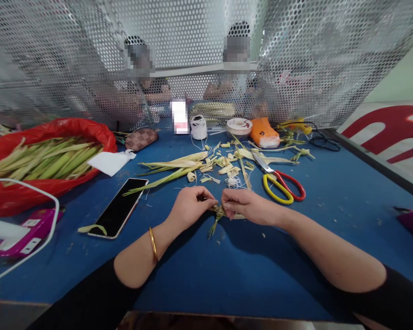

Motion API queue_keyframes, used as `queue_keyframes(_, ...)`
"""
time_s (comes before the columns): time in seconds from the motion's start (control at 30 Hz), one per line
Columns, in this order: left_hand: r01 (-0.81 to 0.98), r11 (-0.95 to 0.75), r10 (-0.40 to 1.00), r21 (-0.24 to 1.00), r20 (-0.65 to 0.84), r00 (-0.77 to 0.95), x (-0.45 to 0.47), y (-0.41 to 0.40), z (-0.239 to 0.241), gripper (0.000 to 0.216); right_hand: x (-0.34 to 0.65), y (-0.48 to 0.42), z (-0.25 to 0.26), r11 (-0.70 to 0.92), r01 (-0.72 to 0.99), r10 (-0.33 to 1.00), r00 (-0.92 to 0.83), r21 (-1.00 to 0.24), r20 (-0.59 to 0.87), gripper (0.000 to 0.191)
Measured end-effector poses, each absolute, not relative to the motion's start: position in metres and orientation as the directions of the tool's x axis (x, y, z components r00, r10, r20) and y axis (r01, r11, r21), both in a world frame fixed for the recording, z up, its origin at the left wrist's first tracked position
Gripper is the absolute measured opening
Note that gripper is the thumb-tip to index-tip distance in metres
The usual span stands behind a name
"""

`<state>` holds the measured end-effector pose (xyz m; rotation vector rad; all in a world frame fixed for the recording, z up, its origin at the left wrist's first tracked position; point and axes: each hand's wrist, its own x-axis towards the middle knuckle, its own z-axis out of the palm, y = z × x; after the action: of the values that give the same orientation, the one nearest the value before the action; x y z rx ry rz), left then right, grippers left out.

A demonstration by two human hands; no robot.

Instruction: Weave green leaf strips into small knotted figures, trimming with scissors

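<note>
My left hand [191,206] and my right hand [244,205] meet low over the middle of the blue table, their fingers pinched together. Between them is a small knotted piece of corn husk [219,212], with a green tail hanging toward me. Fingers cover much of it, and any thread in them is too fine to make out. Just beyond lie long husk strips [179,166], cut husk scraps [229,168] and a tangle of white thread [233,182]. Scissors [277,180] with one yellow and one red handle rest to the right of my right hand.
At left stand a red bag [105,130] of corn husks, a phone [119,208] and a purple power strip [32,231]. Along the back are a thread spool [198,127], a tape roll [239,126] and an orange tissue pack [264,133]. Behind perforated metal mesh [192,41] sit other people.
</note>
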<state>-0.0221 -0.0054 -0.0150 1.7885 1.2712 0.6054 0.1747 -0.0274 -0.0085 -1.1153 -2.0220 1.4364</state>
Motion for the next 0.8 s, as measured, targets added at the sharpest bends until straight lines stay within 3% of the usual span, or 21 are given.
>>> queue_keyframes(0.17,0.329,-0.139,0.888,0.934,-0.03,0.459,-0.0195,-0.0033,-0.016,0.015,0.1764,-0.0244,-0.0128,0.093,0.309,0.803,-0.586,-0.947,-0.112,0.016)
queue_keyframes(0.37,0.327,-0.133,0.84,0.936,-0.069,0.539,-0.0201,-0.0045,-0.0165,0.015,0.1758,-0.0246,-0.014,0.021,0.246,0.806,-0.577,-0.969,-0.13,0.013)
queue_keyframes(0.57,0.386,-0.221,0.799,0.895,-0.061,0.599,-0.0191,-0.0066,-0.0133,0.01,0.1733,-0.028,-0.0103,0.247,0.476,0.813,-0.576,-0.844,-0.087,0.015)
queue_keyframes(0.8,0.472,-0.243,0.801,0.847,-0.099,0.59,-0.02,-0.0071,-0.0095,0.009,0.1749,-0.0291,-0.0059,0.36,0.549,0.78,-0.62,-0.754,-0.079,0.015)
